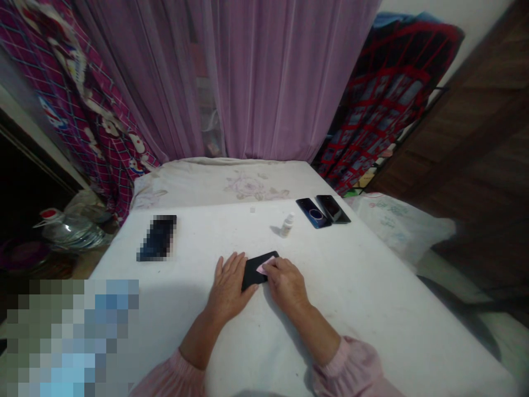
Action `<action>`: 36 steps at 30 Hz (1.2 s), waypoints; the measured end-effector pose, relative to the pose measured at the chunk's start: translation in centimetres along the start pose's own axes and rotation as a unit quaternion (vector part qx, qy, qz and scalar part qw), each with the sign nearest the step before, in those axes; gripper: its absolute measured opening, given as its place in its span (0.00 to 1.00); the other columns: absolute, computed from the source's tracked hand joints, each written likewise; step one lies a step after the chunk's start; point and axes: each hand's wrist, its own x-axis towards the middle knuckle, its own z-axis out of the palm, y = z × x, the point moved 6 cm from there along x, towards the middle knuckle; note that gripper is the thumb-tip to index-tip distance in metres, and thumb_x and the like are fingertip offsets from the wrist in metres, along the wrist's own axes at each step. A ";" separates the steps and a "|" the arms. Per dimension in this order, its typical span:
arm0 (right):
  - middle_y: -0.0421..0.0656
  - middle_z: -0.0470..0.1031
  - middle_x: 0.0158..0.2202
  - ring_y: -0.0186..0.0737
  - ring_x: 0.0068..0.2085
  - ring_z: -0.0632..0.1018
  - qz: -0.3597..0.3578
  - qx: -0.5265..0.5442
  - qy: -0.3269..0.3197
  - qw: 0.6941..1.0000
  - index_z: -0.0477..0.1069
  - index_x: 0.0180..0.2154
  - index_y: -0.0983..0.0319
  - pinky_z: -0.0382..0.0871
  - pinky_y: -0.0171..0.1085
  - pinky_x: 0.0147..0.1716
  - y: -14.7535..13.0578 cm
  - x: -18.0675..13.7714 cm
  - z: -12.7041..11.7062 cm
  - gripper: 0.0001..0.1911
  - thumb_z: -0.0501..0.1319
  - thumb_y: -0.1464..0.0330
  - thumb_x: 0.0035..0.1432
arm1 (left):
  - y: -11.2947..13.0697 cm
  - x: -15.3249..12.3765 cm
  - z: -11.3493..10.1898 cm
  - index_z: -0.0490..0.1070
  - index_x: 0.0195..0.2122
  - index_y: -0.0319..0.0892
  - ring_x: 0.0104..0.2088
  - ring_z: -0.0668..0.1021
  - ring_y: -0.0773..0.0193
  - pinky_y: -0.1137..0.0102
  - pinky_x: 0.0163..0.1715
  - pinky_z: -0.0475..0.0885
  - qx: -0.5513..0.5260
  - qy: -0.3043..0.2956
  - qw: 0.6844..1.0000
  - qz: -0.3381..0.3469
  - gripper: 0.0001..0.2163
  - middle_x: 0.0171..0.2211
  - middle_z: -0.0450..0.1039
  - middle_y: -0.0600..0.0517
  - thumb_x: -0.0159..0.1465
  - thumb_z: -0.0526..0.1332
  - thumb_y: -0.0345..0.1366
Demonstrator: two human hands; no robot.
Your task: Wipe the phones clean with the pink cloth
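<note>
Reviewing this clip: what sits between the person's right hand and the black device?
A small pink cloth-like piece, pinched in the right hand over the black device; the head view shows it.

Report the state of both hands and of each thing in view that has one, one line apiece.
Left hand: spread, against the black phone's left end
Right hand: pinching the pink cloth
Black phone: lying flat
Pink cloth: bunched, against the black phone
Small white bottle: upright
Blue phone: lying flat
Dark phone: lying flat
Large clear bottle: red cap on
</note>
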 end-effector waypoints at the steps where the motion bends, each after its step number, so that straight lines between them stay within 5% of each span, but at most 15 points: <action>1: 0.41 0.77 0.34 0.39 0.36 0.73 0.005 0.005 0.001 1.000 0.80 0.37 0.54 0.64 0.35 0.36 0.4 -0.3 -0.2 0.13 0.60 0.76 0.59 | 0.0 0.0 0.0 0.56 0.64 0.40 0.66 0.61 0.48 0.47 0.66 0.47 0.000 -0.001 1.000 0.000 0.28 0.64 0.61 0.40 0.65 0.56 0.45; 7: 0.43 0.78 0.36 0.39 0.36 0.74 0.067 -0.016 0.017 0.997 0.80 0.37 0.55 0.65 0.35 0.36 3.2 0.9 -0.3 0.13 0.59 0.75 0.60 | -0.1 0.1 0.0 0.58 0.64 0.38 0.66 0.61 0.48 0.47 0.66 0.48 -0.002 -0.012 1.000 -0.003 0.28 0.65 0.61 0.41 0.65 0.56 0.46; 17: 0.42 0.77 0.34 0.38 0.36 0.74 -0.015 0.011 -0.014 1.000 0.80 0.37 0.55 0.65 0.35 0.35 -0.9 0.2 0.6 0.12 0.60 0.75 0.59 | -0.1 0.1 0.0 0.59 0.63 0.38 0.66 0.60 0.49 0.47 0.66 0.48 -0.002 -0.025 1.000 -0.006 0.28 0.65 0.61 0.41 0.65 0.57 0.46; 26: 0.44 0.80 0.43 0.42 0.44 0.76 0.057 0.014 -0.005 0.998 0.79 0.40 0.59 0.68 0.38 0.45 4.2 2.1 0.0 0.12 0.57 0.72 0.63 | -0.6 0.0 0.3 0.56 0.65 0.42 0.67 0.59 0.49 0.47 0.66 0.46 -0.021 -0.032 0.999 0.013 0.29 0.66 0.60 0.43 0.66 0.56 0.48; 36: 0.43 0.80 0.37 0.39 0.38 0.77 -0.008 0.076 0.000 0.997 0.79 0.39 0.57 0.67 0.36 0.40 0.9 -2.7 -1.0 0.14 0.55 0.76 0.62 | -3.1 0.4 -1.2 0.69 0.52 0.40 0.57 0.73 0.48 0.48 0.60 0.62 -0.032 0.143 0.984 -0.099 0.16 0.57 0.70 0.39 0.66 0.55 0.40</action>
